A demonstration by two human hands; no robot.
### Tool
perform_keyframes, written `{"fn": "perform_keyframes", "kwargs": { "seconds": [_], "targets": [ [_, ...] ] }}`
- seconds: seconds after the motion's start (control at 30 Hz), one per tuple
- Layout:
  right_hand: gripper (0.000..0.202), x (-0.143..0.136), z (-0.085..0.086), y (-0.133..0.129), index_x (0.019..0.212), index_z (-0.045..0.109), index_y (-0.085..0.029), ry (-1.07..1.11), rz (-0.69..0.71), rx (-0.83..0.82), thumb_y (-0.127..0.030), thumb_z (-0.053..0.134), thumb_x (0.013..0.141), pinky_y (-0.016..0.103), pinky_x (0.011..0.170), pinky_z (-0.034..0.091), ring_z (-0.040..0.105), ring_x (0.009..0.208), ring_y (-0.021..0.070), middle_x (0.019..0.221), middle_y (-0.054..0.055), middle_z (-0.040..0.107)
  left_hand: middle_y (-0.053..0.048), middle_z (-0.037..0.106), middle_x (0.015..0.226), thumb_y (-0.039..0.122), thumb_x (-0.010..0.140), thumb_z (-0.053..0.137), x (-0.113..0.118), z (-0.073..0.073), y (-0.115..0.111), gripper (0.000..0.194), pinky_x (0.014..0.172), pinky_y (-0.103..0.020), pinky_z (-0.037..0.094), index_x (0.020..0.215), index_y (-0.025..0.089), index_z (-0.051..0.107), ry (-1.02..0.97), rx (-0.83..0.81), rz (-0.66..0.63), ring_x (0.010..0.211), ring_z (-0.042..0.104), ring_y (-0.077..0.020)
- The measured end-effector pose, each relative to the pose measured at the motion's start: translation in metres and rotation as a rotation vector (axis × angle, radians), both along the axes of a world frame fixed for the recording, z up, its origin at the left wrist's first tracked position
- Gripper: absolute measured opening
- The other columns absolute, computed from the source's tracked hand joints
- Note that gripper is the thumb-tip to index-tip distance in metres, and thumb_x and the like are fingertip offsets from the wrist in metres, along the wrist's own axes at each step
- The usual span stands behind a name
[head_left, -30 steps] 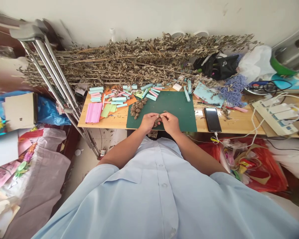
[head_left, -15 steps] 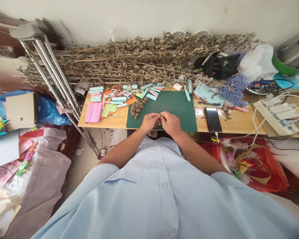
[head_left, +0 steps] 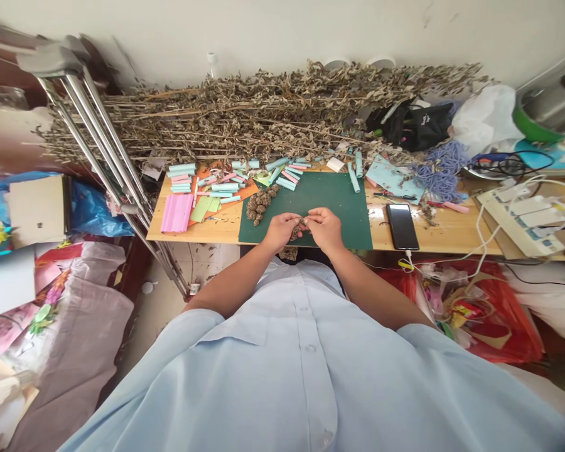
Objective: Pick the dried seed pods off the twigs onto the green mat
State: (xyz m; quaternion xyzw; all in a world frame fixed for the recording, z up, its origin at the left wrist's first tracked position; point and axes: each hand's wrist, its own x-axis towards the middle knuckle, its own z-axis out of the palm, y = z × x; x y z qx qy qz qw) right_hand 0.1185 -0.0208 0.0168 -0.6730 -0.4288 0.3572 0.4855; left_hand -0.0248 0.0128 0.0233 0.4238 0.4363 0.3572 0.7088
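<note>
Over the front edge of the green cutting mat [head_left: 327, 191], my two hands meet at the fingertips. My left hand [head_left: 279, 232] is closed on a brown, lumpy dried plant cluster [head_left: 295, 234], part of which shows below its fingers. My right hand [head_left: 326, 230] pinches at the same spot, its fingers touching the cluster. What exactly lies between the fingertips is too small to make out. A pile of similar brown lumps [head_left: 258, 204] rests on the mat's left part, just beyond my left hand.
Dried leafy stalks [head_left: 245, 113] lie along the wall. Rolled paper tubes [head_left: 226, 187] and a pink paper stack [head_left: 177, 212] are on the left. A phone [head_left: 402, 226] and power strip [head_left: 522, 216] sit right. Metal crutches [head_left: 108, 144] lean at the table's left end.
My right hand has shifted slightly, its fingers a little lower and apart from before. More of the brown cluster shows between the hands. The pile on the mat is unchanged.
</note>
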Motion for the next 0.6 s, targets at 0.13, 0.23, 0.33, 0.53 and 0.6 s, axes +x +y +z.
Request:
{"fn": "perform_keyframes", "kwargs": {
  "seconds": [0.13,0.23,0.33,0.53,0.6],
  "targets": [
    [0.031,-0.001,-0.005,0.001,0.099,0.065,-0.020,0.093,-0.072,-0.049,-0.035,0.070,0.073,0.031,0.057,0.055,0.073,0.069,0.0221,0.082,0.005,0.078,-0.005,0.071,0.074,0.028,0.084,0.068,0.001,-0.002,-0.002,0.019,0.046,-0.019,0.039,0.094,0.012,0.072,0.021,0.038,-0.017,0.053,0.061,-0.0091],
    [0.026,-0.003,-0.001,-0.004,0.102,0.066,-0.021,-0.126,-0.050,0.039,-0.032,0.066,0.078,0.036,0.071,0.058,0.074,0.074,0.0222,0.084,0.005,0.078,-0.005,0.072,0.077,0.030,0.087,0.066,0.002,-0.002,-0.004,0.020,0.049,-0.019,0.040,0.094,0.012,0.074,0.068,0.092,-0.031,0.053,0.060,-0.0079],
    [0.024,-0.005,0.006,-0.009,0.108,0.066,-0.022,-0.430,0.032,0.138,-0.027,0.060,0.086,0.039,0.084,0.057,0.074,0.084,0.0236,0.090,0.005,0.079,-0.004,0.072,0.076,0.030,0.088,0.064,0.003,-0.001,-0.005,0.021,0.052,-0.019,0.042,0.091,0.012,0.075,0.090,0.151,-0.048,0.056,0.061,-0.0084],
    [0.027,-0.006,0.014,-0.012,0.113,0.066,-0.021,-0.670,0.170,0.226,-0.019,0.053,0.090,0.039,0.089,0.054,0.073,0.094,0.0262,0.093,0.007,0.079,-0.002,0.066,0.063,0.023,0.086,0.061,0.002,0.000,-0.005,0.017,0.048,-0.020,0.039,0.089,0.012,0.075,0.141,0.125,-0.019,0.052,0.057,-0.0092],
    [0.027,-0.006,0.013,-0.011,0.114,0.065,-0.021,-0.566,0.145,0.214,-0.021,0.056,0.088,0.039,0.089,0.055,0.074,0.091,0.0249,0.092,0.006,0.079,-0.002,0.066,0.064,0.023,0.085,0.062,0.003,-0.002,-0.004,0.016,0.046,-0.019,0.037,0.090,0.012,0.073,0.137,0.093,0.004,0.050,0.057,-0.0089]
  ]
}}
